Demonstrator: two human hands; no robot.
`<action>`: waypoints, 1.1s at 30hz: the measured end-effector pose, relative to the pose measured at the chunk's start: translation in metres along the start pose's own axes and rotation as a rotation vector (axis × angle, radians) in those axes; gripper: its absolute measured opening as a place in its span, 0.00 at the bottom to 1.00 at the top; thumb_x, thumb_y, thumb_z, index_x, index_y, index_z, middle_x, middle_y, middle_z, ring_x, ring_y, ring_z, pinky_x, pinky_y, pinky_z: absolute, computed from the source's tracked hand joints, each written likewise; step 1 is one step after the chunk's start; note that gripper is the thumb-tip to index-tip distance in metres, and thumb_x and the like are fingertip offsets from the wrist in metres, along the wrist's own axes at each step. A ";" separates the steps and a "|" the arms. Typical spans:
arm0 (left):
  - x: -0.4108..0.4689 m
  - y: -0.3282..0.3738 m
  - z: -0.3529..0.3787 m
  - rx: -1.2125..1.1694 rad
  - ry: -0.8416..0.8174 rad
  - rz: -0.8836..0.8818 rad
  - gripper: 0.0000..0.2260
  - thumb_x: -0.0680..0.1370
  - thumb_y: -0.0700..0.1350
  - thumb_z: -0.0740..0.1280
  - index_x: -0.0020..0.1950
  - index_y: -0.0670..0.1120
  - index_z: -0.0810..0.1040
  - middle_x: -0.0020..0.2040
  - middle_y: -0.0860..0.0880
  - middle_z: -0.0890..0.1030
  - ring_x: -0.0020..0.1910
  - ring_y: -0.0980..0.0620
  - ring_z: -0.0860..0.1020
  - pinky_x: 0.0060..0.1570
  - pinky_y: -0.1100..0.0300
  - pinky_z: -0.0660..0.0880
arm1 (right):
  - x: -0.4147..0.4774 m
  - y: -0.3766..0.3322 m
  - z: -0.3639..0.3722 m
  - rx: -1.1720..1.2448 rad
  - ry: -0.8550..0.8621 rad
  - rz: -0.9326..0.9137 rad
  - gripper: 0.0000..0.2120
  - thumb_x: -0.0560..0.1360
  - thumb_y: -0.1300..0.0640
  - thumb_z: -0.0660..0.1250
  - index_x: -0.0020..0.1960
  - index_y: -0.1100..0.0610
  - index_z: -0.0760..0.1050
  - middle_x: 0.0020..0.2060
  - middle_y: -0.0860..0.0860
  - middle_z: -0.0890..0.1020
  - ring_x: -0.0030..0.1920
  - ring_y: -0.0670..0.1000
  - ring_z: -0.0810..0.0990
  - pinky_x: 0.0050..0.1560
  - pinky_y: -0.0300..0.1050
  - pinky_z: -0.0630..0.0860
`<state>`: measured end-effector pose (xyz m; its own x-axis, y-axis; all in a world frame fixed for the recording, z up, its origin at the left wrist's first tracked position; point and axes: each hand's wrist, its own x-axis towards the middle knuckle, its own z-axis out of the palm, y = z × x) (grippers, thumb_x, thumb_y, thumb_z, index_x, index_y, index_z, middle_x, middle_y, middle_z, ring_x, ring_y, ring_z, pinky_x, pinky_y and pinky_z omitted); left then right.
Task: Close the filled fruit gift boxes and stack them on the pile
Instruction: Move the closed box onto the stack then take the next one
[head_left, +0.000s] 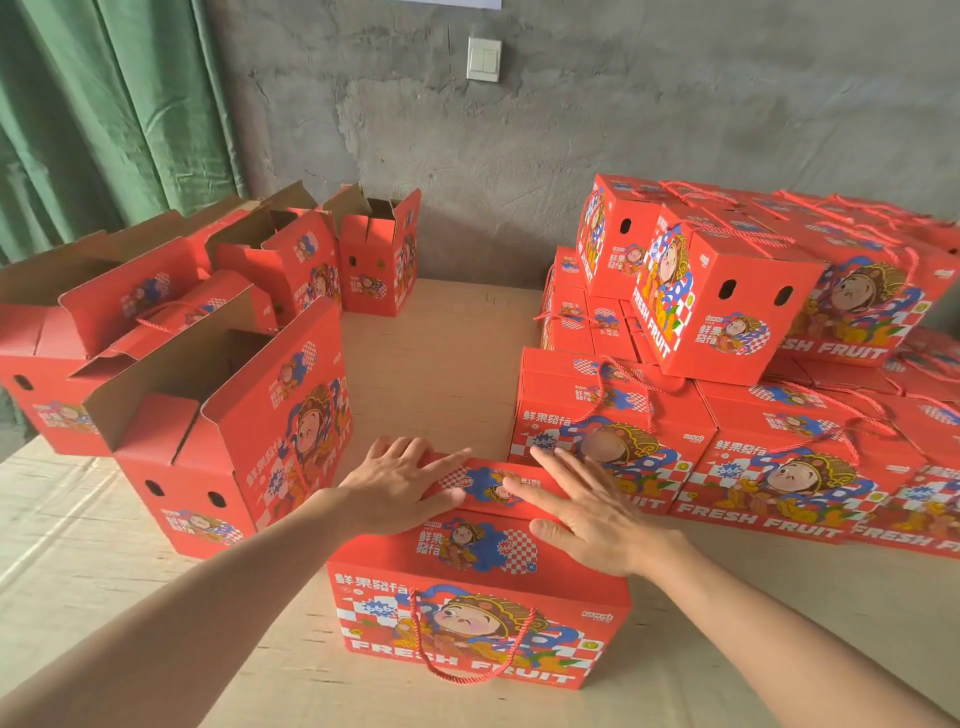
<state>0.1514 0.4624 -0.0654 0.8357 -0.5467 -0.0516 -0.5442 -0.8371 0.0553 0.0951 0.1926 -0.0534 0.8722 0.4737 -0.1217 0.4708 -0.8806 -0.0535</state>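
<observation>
Two bare hands lie flat on a red fruit gift box (478, 597). The left hand (400, 488) and right hand (592, 514) have straight, slightly spread fingers (410, 457) and grip nothing. Both palms press on the box's top flap (483, 483), one at each end, probably to push the lid down evenly so it seats shut. The flap looks nearly level under them, so closing seems almost done, and lifting has not begun. The box stands upright directly under the fingers, on a pale wooden table (441, 364). Just beyond the right fingertips is the pile (727, 322) of closed boxes, stacked in layers, close enough for a short carry. Past the left fingers stand open boxes (223, 415) with their flaps up.
</observation>
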 end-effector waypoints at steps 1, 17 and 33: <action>0.000 0.000 0.001 0.017 0.005 -0.002 0.40 0.64 0.75 0.26 0.75 0.65 0.41 0.71 0.51 0.62 0.72 0.50 0.57 0.71 0.48 0.49 | 0.000 0.000 -0.001 -0.010 -0.006 -0.002 0.23 0.76 0.35 0.40 0.67 0.28 0.33 0.74 0.46 0.32 0.74 0.50 0.31 0.71 0.53 0.31; -0.053 0.074 0.032 -0.133 0.205 -0.180 0.23 0.81 0.58 0.38 0.77 0.58 0.46 0.73 0.63 0.39 0.74 0.58 0.36 0.72 0.55 0.37 | -0.022 0.013 0.013 0.284 0.102 -0.085 0.20 0.82 0.49 0.54 0.71 0.35 0.54 0.75 0.40 0.46 0.75 0.44 0.36 0.74 0.47 0.33; -0.055 0.027 0.031 -0.709 0.488 -0.744 0.25 0.82 0.55 0.53 0.76 0.48 0.57 0.77 0.43 0.56 0.76 0.47 0.54 0.72 0.49 0.54 | 0.008 -0.091 0.022 0.237 0.202 0.180 0.24 0.81 0.42 0.48 0.76 0.39 0.48 0.77 0.52 0.48 0.75 0.57 0.50 0.72 0.55 0.48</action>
<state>0.0881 0.4695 -0.0918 0.9579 0.2765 0.0779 0.1329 -0.6670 0.7331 0.0561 0.2761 -0.0713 0.9582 0.2823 0.0469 0.2839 -0.9169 -0.2807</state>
